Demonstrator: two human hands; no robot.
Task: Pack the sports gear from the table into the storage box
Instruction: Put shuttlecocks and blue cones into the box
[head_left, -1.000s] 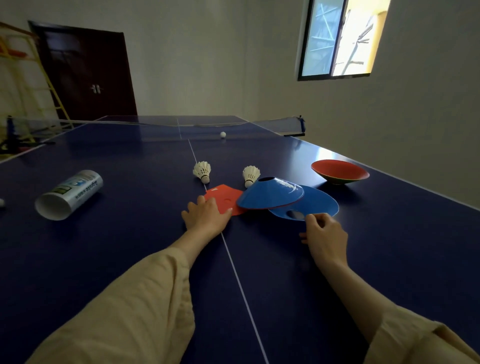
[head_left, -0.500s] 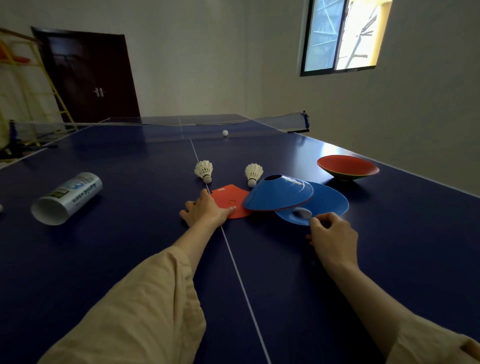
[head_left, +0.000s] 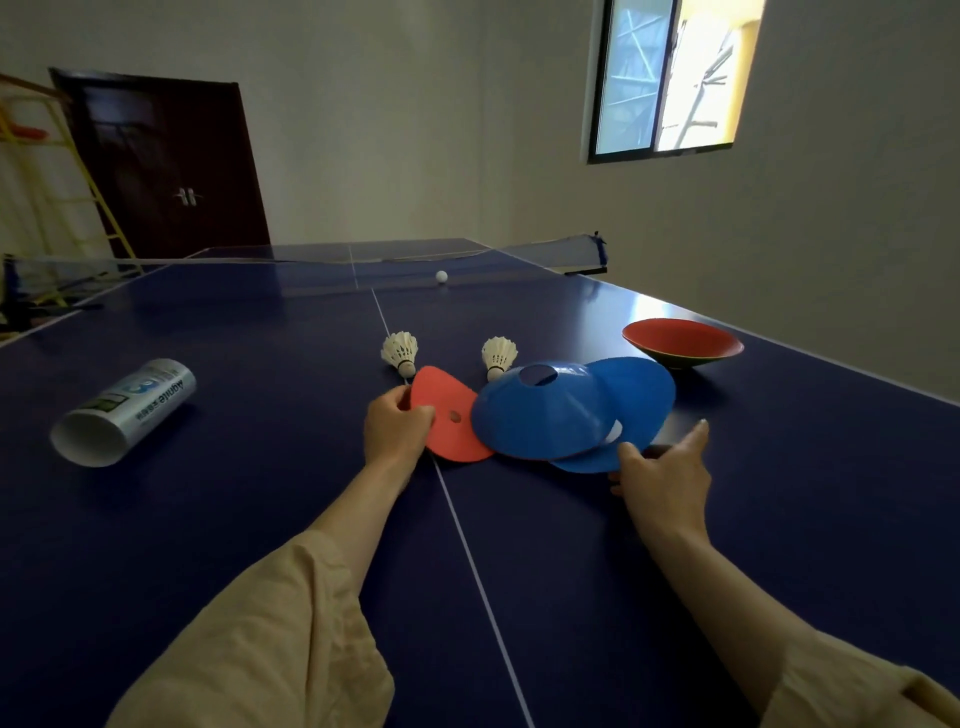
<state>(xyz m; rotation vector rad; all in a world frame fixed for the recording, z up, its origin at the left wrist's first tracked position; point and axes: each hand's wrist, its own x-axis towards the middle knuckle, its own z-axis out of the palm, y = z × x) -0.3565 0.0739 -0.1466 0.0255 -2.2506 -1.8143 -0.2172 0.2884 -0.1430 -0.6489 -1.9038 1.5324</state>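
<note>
My left hand (head_left: 396, 430) grips the near edge of a red disc cone (head_left: 447, 415) and tilts it up off the blue table (head_left: 260, 519). A blue disc cone (head_left: 540, 410) leans over the red one and over a second blue cone (head_left: 639, 395). My right hand (head_left: 662, 470) pinches the near rim of that second blue cone, with the index finger stretched out. An upside-down red cone (head_left: 683, 340) sits further right. Two white shuttlecocks (head_left: 400, 352) (head_left: 497, 354) stand behind the cones. No storage box is in view.
A white shuttlecock tube (head_left: 124, 410) lies on its side at the left. A white ball (head_left: 441, 276) rests by the net (head_left: 550, 252). A yellow ladder (head_left: 78, 171) and a dark door stand beyond the table's far left.
My left hand went from lying flat on the red cone to gripping and lifting its edge. My right hand took the second blue cone's rim and raised it; the index finger now points out.
</note>
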